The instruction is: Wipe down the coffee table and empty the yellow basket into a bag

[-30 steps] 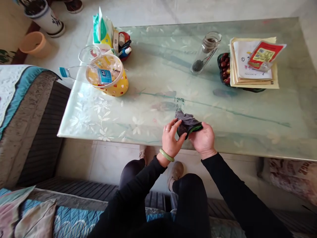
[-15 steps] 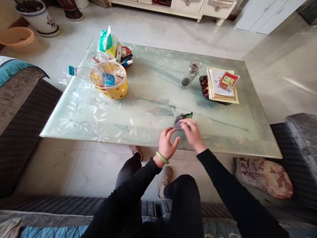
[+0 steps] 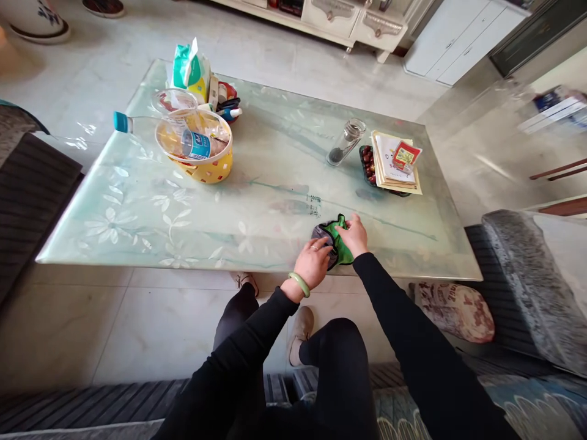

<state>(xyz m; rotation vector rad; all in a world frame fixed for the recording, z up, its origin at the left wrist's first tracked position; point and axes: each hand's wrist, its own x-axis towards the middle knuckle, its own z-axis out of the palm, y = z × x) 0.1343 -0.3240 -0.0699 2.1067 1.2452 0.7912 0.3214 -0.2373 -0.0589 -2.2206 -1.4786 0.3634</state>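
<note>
A small cloth (image 3: 342,244), grey on one face and green on the other with a black edge, lies partly unfolded near the front edge of the glass table (image 3: 257,244). My right hand (image 3: 356,236) pinches its green part from the right. From the left, my left hand (image 3: 312,261) has its curled fingers on the grey part and the black edge, gripping it there. A ring and a green bangle (image 3: 299,284) are on this hand and wrist. The left fingertips are partly lost against the cloth's folds.
Beyond the cloth stand a tilted glass jar (image 3: 346,142) and a dark tray of red fruit (image 3: 367,164) topped with papers (image 3: 389,165). To the left, a yellow basket (image 3: 215,171) holds a plastic bottle (image 3: 197,144); a tissue pack (image 3: 190,70) stands behind it.
The cloth has been opened out, showing much more green. My left hand has come onto the cloth, and my right hand has shifted to its green side. The view has turned slightly right.
</note>
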